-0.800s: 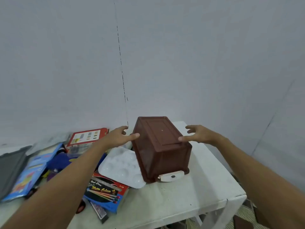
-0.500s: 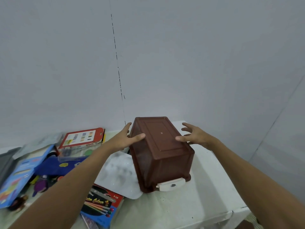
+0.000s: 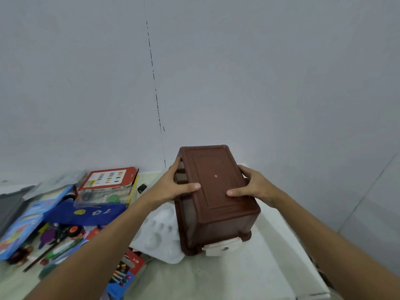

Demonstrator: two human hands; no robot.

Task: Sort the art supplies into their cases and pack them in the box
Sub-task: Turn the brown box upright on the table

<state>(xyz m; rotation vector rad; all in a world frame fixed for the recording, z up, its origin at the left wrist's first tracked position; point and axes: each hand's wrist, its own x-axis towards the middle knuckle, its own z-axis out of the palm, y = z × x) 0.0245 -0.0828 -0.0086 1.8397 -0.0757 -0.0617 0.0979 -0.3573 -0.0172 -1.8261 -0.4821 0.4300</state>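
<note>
A: Start at the left. What lies along that side of the white table (image 3: 255, 276)?

B: A dark grey case (image 3: 10, 204) runs off the left edge. Next to it a blue booklet (image 3: 23, 224), a dark blue fabric pouch (image 3: 86, 213), and loose pens and small paints packed close together. Behind them a red-framed paint set (image 3: 108, 180) lies near the wall.

A: And toward the middle?

B: A white mixing palette (image 3: 160, 234) touches the left side of the brown box (image 3: 216, 191). A blue and red marker box (image 3: 124, 276) sits at the near edge, below the palette.

A: The hands?

B: The left hand (image 3: 171, 189) grasps the box's left side, thumb lying across its upward face. The right hand (image 3: 253, 187) grasps the right side the same way.

A: Where exactly is the box?

B: Upside down on the table, its white latch (image 3: 223, 246) facing the person. Bare tabletop shows in front of it and to its right, up to the table's right edge.
</note>
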